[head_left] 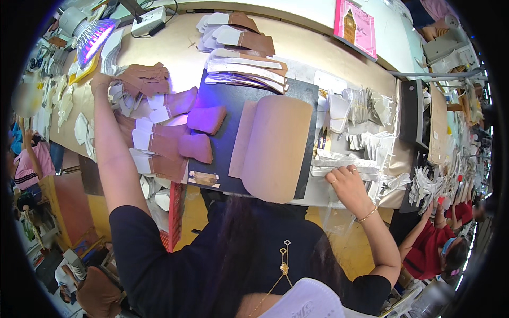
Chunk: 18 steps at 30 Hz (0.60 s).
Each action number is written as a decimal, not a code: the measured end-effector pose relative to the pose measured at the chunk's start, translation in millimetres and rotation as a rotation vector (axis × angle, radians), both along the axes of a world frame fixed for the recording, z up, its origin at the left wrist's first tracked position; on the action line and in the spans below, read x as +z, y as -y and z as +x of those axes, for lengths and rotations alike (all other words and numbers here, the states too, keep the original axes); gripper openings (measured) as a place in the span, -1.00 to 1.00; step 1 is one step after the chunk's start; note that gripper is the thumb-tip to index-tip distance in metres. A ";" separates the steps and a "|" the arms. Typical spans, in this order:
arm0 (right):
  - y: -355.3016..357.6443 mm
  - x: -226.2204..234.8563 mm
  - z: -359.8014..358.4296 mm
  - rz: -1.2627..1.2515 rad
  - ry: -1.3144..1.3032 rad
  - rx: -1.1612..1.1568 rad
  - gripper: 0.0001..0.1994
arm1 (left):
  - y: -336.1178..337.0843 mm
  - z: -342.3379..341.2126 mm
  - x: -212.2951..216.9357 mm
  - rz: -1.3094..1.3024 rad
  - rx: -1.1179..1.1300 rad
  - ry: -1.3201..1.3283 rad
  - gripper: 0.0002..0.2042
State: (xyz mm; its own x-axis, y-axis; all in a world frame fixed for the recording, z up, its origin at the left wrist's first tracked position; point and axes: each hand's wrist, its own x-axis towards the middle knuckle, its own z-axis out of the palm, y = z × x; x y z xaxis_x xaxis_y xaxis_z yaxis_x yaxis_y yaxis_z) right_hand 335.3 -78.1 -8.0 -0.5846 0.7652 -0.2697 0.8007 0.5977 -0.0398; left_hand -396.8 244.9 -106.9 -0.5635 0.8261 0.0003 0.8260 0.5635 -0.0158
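Grips could not be told: right hand [349,186] curled against long, flat white strips [339,162], three o'clock; left hand [101,82], ten o'clock. Light pressure seemed best.

Right-hand fingers [341,173] touch white strips [347,161] near a dark board [228,139].

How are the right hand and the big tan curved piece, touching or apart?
Apart: in the head view, the dark board shows between the right hand and the tan curved piece.
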 end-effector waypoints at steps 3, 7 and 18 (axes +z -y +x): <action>0.0 -5.1 5.4 -0.029 -0.082 -0.036 -0.82 | 3.3 8.5 8.4 0.126 -0.100 0.043 -0.57; -0.4 -13.2 14.4 -0.048 -0.029 0.011 -0.86 | 12.9 35.6 21.4 0.281 -0.163 0.188 -0.75; -9.9 -10.6 24.4 -0.059 0.007 0.096 -0.82 | 131.1 164.1 115.8 0.390 -0.233 1.032 -0.87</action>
